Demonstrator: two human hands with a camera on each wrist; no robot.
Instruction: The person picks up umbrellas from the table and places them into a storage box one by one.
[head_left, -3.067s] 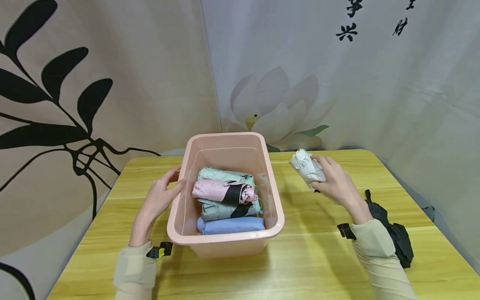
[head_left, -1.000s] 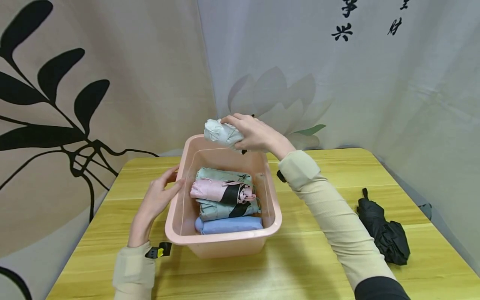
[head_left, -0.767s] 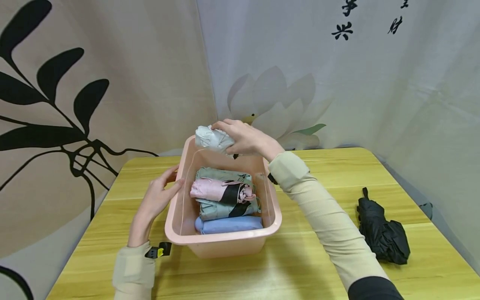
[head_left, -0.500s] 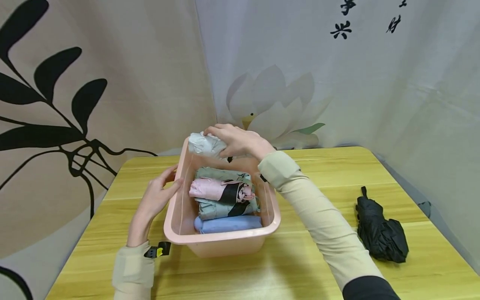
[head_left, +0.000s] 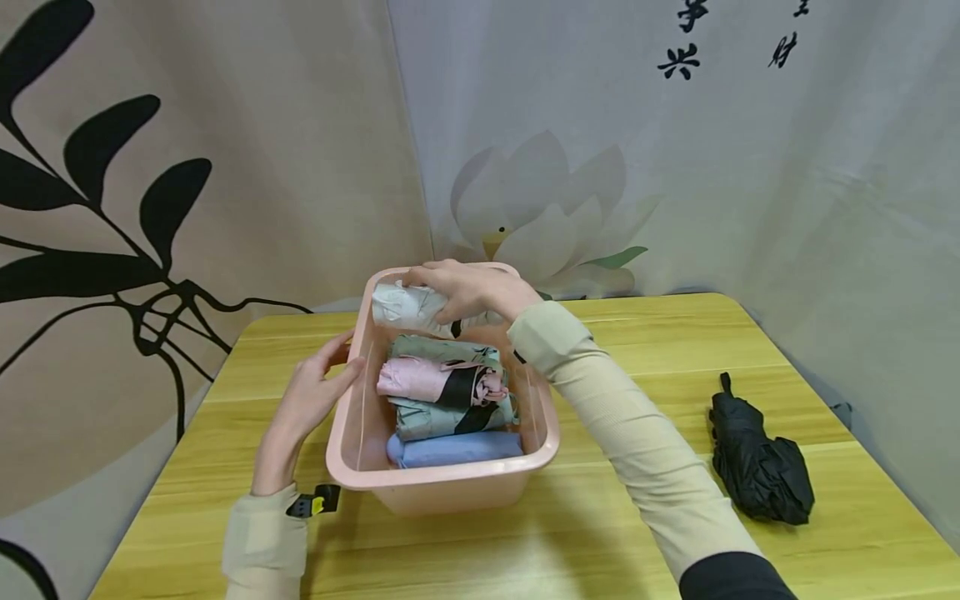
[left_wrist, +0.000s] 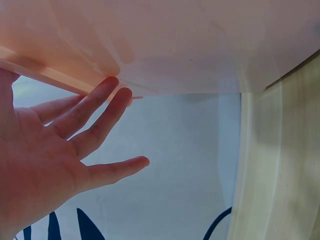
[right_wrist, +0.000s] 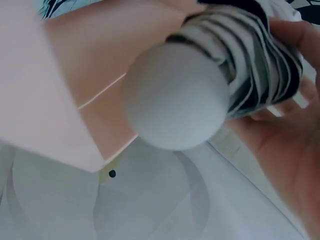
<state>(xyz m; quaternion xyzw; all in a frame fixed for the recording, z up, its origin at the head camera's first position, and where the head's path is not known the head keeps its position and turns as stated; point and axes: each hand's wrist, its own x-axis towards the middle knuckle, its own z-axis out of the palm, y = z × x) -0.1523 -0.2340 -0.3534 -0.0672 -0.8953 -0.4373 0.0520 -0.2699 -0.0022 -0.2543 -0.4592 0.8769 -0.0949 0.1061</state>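
In the head view, a pink plastic tub (head_left: 442, 492) stands on the table with folded umbrellas inside. A pale green one (head_left: 446, 348) lies behind a pink one (head_left: 412, 379); another green one (head_left: 423, 419) and a blue one (head_left: 457, 448) lie in front. My right hand (head_left: 472, 287) grips a folded white umbrella (head_left: 405, 307) level with the tub's far end, behind the others. Its round white handle end (right_wrist: 175, 97) and dark-edged folds show in the right wrist view. My left hand (head_left: 307, 396) touches the tub's left side, fingers (left_wrist: 102, 122) extended and spread along its outer wall.
A folded black umbrella (head_left: 761, 458) lies on the right side of the wooden table (head_left: 637, 533). Behind the table hangs a curtain (head_left: 300, 167) printed with leaves, a lotus and characters.
My right hand has carried the white umbrella from the table's right side leftward over the tub, then lowered it into the far end. My left hand has stayed at the tub's left side.
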